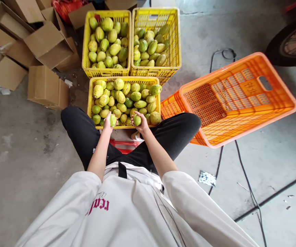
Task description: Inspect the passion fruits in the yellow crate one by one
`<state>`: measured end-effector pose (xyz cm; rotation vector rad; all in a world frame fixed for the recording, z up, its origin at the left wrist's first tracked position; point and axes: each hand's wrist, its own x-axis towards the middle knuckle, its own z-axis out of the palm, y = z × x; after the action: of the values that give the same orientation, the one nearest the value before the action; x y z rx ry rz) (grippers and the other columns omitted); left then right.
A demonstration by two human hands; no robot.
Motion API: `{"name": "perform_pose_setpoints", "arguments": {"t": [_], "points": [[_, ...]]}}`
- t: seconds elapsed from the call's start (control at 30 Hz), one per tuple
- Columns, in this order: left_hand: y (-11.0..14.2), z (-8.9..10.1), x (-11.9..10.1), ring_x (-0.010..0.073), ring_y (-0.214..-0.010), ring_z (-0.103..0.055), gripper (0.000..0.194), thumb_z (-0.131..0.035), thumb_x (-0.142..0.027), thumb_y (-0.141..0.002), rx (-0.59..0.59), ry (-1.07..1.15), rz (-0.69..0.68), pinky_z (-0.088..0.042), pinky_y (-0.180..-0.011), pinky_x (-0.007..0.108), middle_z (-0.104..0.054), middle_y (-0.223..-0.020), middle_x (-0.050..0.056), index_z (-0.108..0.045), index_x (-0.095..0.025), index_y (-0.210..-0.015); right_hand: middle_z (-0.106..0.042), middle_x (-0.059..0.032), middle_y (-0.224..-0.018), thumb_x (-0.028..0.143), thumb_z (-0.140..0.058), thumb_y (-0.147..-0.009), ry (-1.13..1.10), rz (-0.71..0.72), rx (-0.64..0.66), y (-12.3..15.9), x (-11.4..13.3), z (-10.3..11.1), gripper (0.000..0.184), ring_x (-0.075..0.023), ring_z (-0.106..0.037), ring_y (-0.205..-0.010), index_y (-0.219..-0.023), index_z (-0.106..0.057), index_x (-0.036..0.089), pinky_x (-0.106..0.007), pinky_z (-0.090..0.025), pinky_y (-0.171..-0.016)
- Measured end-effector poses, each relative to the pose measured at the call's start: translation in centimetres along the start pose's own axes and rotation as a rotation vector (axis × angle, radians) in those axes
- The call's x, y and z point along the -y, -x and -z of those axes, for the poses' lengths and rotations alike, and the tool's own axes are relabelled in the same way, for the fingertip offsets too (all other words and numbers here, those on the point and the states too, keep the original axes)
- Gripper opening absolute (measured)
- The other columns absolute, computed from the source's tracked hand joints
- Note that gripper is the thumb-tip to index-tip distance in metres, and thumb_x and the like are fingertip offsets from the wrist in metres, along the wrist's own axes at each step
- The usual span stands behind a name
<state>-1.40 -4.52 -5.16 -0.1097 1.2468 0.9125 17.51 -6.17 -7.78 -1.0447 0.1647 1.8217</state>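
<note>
At the near rim of the front yellow crate [123, 127], the left hand [107, 122] curls round an oval green fruit [113, 120], long axis roughly crateward. The right hand [143, 125] cups a rounder green fruit [137, 119], axis unclear. Magenta shirt lettering [99, 206] seems to read "real".

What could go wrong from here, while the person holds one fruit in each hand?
The fruit in the left hand might slip, drop into the near yellow crate and bruise. A green fruit overlapping that crate's far right corner could perhaps roll off if bumped. The black cables on the floor might trip someone passing.
</note>
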Motion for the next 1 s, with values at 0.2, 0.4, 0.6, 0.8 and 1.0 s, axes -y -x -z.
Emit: {"name": "perform_pose_setpoints", "arguments": {"t": [0.2, 0.4, 0.6, 0.8, 1.0], "points": [[-0.2, -0.1, 0.4, 0.0121, -0.035, -0.052, 0.043, -0.038, -0.046, -0.103, -0.104, -0.01, -0.092, -0.036, -0.038, 0.019, -0.057, -0.05, 0.0, -0.062, -0.016, -0.082, -0.066, 0.002, -0.069, 0.034, -0.067, -0.088, 0.048, 0.053, -0.118, -0.6, -0.1, 0.3, 0.015, -0.0147, -0.063, -0.057, -0.091, -0.056, 0.025, -0.022, -0.052, -0.047], [-0.2, 0.1, 0.3, 0.014, -0.037, -0.052, 0.048, -0.028, -0.041, -0.105, -0.093, 0.087, -0.024, -0.037, -0.039, 0.021, -0.057, -0.052, 0.002, -0.066, -0.016, -0.09, -0.064, 0.0014, -0.065, 0.041, -0.061, -0.094, 0.08, 0.047, -0.142, -1.3, -0.4, 0.8, 0.021, -0.0157, -0.062, -0.054, -0.085, -0.053, 0.024, -0.025, -0.054, -0.049], [-0.4, 0.6, 0.2, 0.013, -0.042, -0.053, 0.055, -0.025, -0.048, -0.106, -0.014, 0.226, 0.013, -0.04, -0.041, 0.02, -0.06, -0.058, 0.005, -0.068, -0.017, -0.093, -0.064, -0.001, -0.063, 0.047, -0.046, -0.101, 0.051, 0.03, -0.177, -1.7, -0.2, 1.0, 0.029, -0.0182, -0.064, -0.055, -0.085, -0.054, 0.024, -0.026, -0.051, -0.046], [0.0, 0.0, 0.3, 0.023, -0.073, -0.073, 0.048, -0.032, -0.044, -0.104, 0.107, 0.172, 0.022, -0.06, -0.065, 0.034, -0.074, -0.081, 0.012, -0.07, -0.014, -0.11, -0.069, -0.0033, -0.071, 0.038, -0.035, -0.101, -0.064, 0.041, -0.083, -1.1, 0.0, 0.4, 0.032, -0.022, -0.07, -0.065, -0.106, -0.062, 0.023, -0.036, -0.062, -0.057], [0.4, -0.3, 0.7, 0.0188, -0.079, -0.073, 0.018, -0.058, -0.029, -0.097, 0.206, 0.112, -0.027, -0.061, -0.085, 0.036, -0.074, -0.086, 0.008, -0.069, -0.016, -0.104, -0.072, -0.0041, -0.076, 0.033, -0.06, -0.091, -0.109, 0.042, -0.009, -1.0, 0.1, 0.4, 0.016, -0.0225, -0.073, -0.074, -0.1, -0.063, 0.02, -0.04, -0.067, -0.074]]}}
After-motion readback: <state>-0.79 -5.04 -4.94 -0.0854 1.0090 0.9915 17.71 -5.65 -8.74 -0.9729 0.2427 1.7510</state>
